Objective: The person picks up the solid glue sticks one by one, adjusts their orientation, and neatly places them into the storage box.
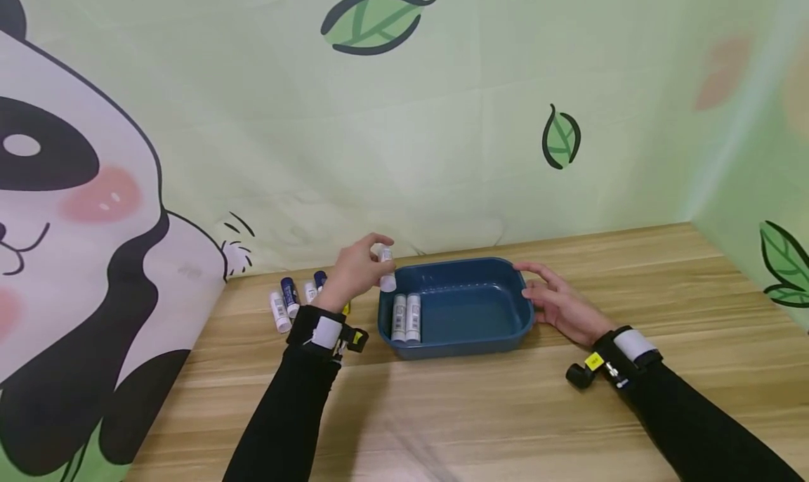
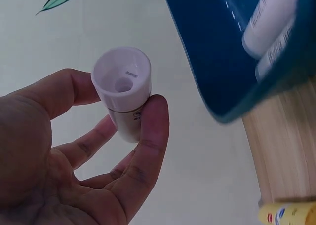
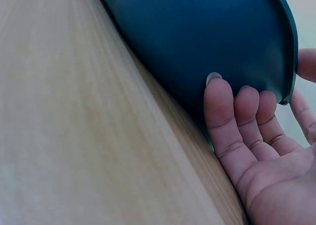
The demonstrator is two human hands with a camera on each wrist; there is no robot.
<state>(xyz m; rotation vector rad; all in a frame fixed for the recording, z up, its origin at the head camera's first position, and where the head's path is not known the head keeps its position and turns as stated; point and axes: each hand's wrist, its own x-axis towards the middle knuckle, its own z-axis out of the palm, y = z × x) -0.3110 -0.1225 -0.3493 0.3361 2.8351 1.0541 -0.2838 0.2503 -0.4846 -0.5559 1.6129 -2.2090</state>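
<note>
Pinching one white tube (image 1: 387, 271), left hand (image 1: 354, 271) hovers; right hand (image 1: 559, 303) flat against tray (image 1: 468, 341) holding two.

Perhaps a staged recording corner: panda backdrop (image 1: 76, 208) behind a wooden table (image 1: 480, 412)

You've got a wooden table (image 1: 480, 412) under everything. Behind the table hangs a green backdrop (image 1: 442, 116) with leaf prints. Left of the table, a big panda picture (image 1: 69, 222) fills that side of the backdrop.
</note>
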